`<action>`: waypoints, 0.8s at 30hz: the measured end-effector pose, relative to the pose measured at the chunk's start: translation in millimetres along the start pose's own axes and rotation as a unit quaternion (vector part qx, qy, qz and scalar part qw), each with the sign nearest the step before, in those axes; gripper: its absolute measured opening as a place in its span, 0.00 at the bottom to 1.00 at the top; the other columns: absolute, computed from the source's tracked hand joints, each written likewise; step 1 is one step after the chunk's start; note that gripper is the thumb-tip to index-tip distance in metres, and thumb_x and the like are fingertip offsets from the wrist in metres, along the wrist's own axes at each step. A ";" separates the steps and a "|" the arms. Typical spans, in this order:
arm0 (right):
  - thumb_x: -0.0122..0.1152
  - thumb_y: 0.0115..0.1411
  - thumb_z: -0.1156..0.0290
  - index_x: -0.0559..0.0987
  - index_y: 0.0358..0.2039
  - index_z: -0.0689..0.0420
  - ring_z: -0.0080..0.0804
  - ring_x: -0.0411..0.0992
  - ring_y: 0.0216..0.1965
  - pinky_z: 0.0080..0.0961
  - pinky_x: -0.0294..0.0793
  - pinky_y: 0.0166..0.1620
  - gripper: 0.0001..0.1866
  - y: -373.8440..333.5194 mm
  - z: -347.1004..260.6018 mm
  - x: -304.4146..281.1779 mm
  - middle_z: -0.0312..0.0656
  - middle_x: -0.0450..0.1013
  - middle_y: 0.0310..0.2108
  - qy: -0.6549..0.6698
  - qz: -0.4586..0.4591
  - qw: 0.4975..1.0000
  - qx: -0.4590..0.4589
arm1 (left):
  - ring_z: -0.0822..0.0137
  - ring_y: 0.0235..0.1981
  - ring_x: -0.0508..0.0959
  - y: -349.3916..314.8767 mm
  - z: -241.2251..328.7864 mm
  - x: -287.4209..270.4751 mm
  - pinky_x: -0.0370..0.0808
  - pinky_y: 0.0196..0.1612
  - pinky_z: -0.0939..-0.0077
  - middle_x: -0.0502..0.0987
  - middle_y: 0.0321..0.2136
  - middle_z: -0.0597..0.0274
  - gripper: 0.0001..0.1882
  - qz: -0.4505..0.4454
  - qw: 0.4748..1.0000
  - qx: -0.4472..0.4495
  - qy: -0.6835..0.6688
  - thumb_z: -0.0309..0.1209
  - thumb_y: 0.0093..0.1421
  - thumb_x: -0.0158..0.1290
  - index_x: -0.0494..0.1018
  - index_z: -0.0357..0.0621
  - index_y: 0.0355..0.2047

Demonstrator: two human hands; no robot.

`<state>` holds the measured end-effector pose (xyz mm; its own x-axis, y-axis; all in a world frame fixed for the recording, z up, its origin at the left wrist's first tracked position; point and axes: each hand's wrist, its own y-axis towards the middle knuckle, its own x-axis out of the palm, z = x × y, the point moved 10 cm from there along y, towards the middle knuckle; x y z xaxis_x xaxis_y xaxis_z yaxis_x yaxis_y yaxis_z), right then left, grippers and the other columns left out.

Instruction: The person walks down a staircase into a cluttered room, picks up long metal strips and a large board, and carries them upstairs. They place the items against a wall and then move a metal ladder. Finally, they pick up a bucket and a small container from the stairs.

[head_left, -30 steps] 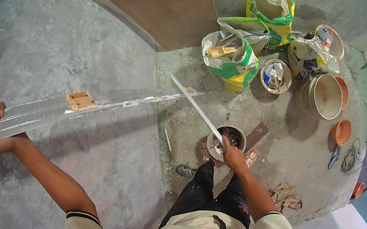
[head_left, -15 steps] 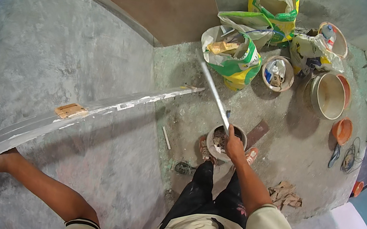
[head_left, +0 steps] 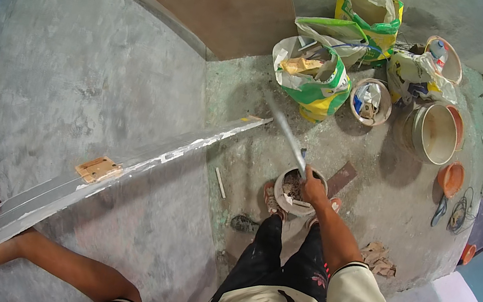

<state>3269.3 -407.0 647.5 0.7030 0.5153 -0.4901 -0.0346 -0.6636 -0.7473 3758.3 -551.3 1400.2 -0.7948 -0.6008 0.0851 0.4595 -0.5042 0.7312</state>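
Note:
At the lower left my left hand [head_left: 3, 249] is wrapped round the near end of a long grey straightedge [head_left: 141, 163], fingers on one side and thumb on the other. White plaster coats its edge, and a wooden block [head_left: 99, 169] sits on it partway along. The straightedge slants up to the right, its far end over the floor. My right hand [head_left: 313, 188] is closed round the near end of a long, thin silver bar [head_left: 287, 132], smeared by motion and pointing up and left. Below that hand, between my feet, stands a bucket [head_left: 293, 205] with dark, lumpy contents.
Open bags [head_left: 312, 86] and a small bucket with rubbish [head_left: 370, 102] stand at the back. Larger buckets [head_left: 437, 134] and an orange bowl [head_left: 450, 179] are at the right. Crumpled brown paper [head_left: 379, 259] lies on the floor; a brown board [head_left: 202, 2] is at the top.
The near end of the straightedge and my left hand have moved down and slightly right. The bar in my right hand has shifted slightly and is more blurred.

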 end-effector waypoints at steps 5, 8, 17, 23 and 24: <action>0.53 0.67 0.67 0.56 0.74 0.49 0.70 0.76 0.51 0.58 0.73 0.55 0.35 -4.0 3.9 -5.0 0.71 0.76 0.48 0.026 0.040 0.999 0.019 | 0.60 0.28 0.65 -13.0 13.1 -8.2 0.68 0.33 0.69 0.62 0.30 0.52 0.36 0.033 0.997 0.058 0.043 0.63 0.64 0.40 0.62 0.34 0.33; 0.52 0.68 0.67 0.53 0.75 0.47 0.70 0.77 0.49 0.60 0.74 0.55 0.37 -5.5 10.3 4.9 0.72 0.76 0.46 -0.012 -0.001 1.000 0.027 | 0.55 0.34 0.71 -13.4 16.8 -20.5 0.76 0.40 0.64 0.67 0.36 0.47 0.44 0.074 0.991 0.078 0.082 0.69 0.69 0.33 0.65 0.29 0.42; 0.58 0.61 0.74 0.53 0.76 0.43 0.57 0.80 0.29 0.54 0.79 0.34 0.44 -233.8 -202.0 -90.8 0.55 0.78 0.33 0.014 0.060 0.950 -0.307 | 0.42 0.72 0.60 -49.8 27.3 29.0 0.64 0.72 0.43 0.55 0.71 0.37 0.44 0.201 0.960 -0.001 0.196 0.57 0.74 0.41 0.50 0.29 0.73; 0.56 0.66 0.71 0.52 0.77 0.44 0.58 0.80 0.32 0.54 0.79 0.34 0.41 -164.6 -105.9 -17.6 0.56 0.79 0.35 -0.011 0.002 0.977 -0.211 | 0.41 0.71 0.60 -25.9 17.1 3.4 0.64 0.72 0.42 0.54 0.71 0.36 0.47 0.089 0.979 -0.014 0.182 0.60 0.71 0.47 0.50 0.33 0.73; 0.55 0.65 0.71 0.50 0.77 0.44 0.59 0.81 0.33 0.55 0.79 0.35 0.42 -123.8 -51.5 5.5 0.59 0.80 0.37 -0.034 -0.030 0.994 -0.102 | 0.41 0.71 0.61 -24.8 18.0 2.6 0.64 0.72 0.42 0.55 0.71 0.35 0.47 0.084 0.982 -0.012 0.169 0.59 0.70 0.49 0.51 0.34 0.73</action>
<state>3314.0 -350.0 760.5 0.6498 0.5876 -0.4822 0.1548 -0.7233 -0.6729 3737.7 -529.1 1394.5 -0.5318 -0.8464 -0.0289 0.5860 -0.3924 0.7090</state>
